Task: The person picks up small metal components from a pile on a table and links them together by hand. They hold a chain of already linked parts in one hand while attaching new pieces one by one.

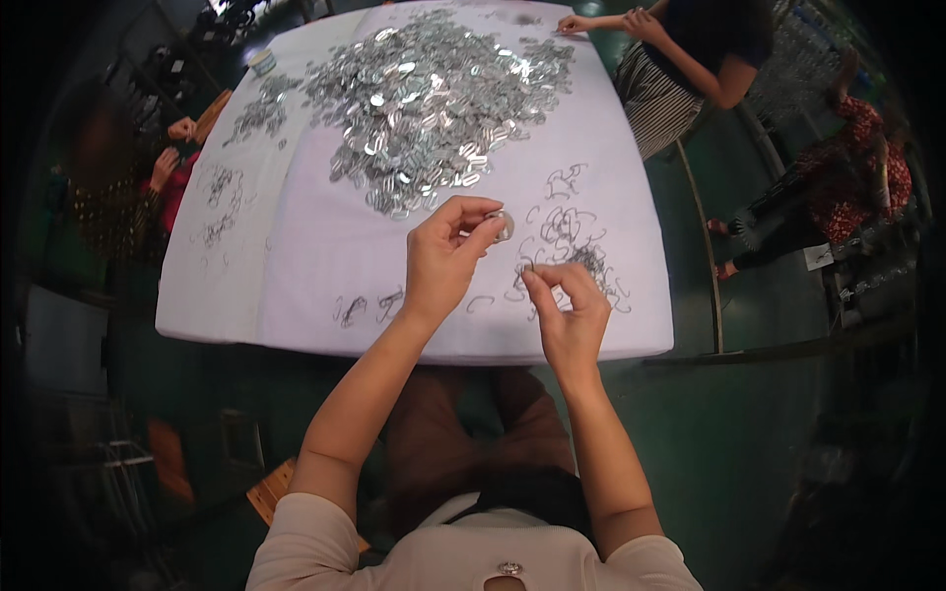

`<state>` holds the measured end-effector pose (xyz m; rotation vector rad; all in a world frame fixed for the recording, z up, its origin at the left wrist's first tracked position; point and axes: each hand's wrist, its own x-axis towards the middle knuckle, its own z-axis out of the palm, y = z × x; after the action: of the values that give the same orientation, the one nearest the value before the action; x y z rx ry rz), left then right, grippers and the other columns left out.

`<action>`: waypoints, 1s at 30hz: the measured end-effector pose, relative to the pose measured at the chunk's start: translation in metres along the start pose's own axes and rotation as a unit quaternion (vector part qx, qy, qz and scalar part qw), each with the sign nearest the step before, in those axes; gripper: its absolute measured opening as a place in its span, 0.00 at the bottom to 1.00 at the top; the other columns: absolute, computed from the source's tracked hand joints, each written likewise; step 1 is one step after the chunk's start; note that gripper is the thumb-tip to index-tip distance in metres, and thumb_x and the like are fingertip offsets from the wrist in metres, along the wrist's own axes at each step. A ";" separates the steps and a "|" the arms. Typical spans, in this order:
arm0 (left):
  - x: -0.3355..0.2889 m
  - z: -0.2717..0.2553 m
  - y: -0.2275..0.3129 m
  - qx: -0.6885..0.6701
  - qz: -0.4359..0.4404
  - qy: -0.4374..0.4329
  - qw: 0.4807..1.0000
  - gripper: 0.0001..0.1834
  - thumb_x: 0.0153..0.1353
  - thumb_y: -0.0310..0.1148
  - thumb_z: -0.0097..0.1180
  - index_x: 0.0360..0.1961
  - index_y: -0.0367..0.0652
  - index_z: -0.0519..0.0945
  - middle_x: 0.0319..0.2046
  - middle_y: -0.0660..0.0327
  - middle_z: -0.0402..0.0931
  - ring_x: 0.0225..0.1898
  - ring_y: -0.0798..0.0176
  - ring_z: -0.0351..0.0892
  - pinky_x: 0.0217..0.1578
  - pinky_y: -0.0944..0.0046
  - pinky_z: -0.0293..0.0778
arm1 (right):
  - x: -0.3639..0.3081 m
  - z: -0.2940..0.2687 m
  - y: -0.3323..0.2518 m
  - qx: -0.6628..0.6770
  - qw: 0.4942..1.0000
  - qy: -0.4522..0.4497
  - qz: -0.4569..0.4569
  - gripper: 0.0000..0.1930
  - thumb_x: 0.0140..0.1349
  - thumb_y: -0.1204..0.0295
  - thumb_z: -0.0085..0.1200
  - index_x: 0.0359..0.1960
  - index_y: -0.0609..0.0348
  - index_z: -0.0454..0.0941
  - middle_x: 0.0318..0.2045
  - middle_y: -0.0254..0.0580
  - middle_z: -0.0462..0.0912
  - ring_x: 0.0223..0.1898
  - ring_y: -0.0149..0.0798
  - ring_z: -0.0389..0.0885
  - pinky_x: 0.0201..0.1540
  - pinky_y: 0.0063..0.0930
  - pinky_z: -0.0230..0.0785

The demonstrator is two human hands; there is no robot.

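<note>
Between thumb and fingertips my left hand (443, 254) pinches a shiny silver oval metal piece (505, 227), held above the table. Lower and to its right, my right hand (572, 310) is closed in a pinch over thin curved wire hooks (562, 227). A thin dark wire hook (529, 266) shows at its fingertips, partly covered by them. Beyond both hands spreads a large heap of flat silver oval pieces (424, 118) with slots in them.
The white-covered table (325, 266) also bears small groups of hooks (350, 311) near its front edge and more at the left. A small tub (261, 63) stands at the far left. People are at both sides, one person's hand (574, 24) at the far right corner.
</note>
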<state>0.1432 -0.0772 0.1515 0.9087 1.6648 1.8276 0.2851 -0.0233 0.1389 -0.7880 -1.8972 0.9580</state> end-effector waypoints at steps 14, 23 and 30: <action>-0.038 -0.004 -0.003 0.110 0.112 0.084 0.984 0.07 0.53 0.25 0.60 0.35 0.40 0.81 0.29 0.63 0.81 0.27 0.73 0.77 0.28 0.73 0.72 | -0.018 0.023 0.001 -0.099 0.991 -0.017 -0.086 0.08 0.47 0.72 0.63 0.29 0.54 0.79 0.25 0.32 0.76 0.29 0.36 0.76 0.35 0.30 0.61; -0.039 -0.019 -0.003 0.071 0.041 0.116 0.990 0.07 0.56 0.21 0.55 0.38 0.35 0.77 0.27 0.61 0.78 0.26 0.71 0.79 0.29 0.74 0.73 | 0.009 0.000 0.140 -0.384 0.923 -0.002 -0.011 0.15 0.51 0.65 0.61 0.41 0.53 0.79 0.41 0.41 0.78 0.43 0.43 0.76 0.52 0.41 0.63; -0.041 -0.018 -0.011 0.058 0.018 0.123 0.991 0.07 0.57 0.20 0.55 0.37 0.35 0.77 0.28 0.61 0.77 0.27 0.71 0.79 0.30 0.74 0.72 | 0.076 -0.017 0.140 -0.281 0.937 -0.188 0.092 0.09 0.52 0.67 0.58 0.34 0.53 0.82 0.33 0.45 0.82 0.30 0.43 0.81 0.34 0.31 0.71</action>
<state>0.1555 -0.1176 0.1346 0.7900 1.9321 1.9505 0.2881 0.1139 0.0562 -1.1969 -2.5210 0.7080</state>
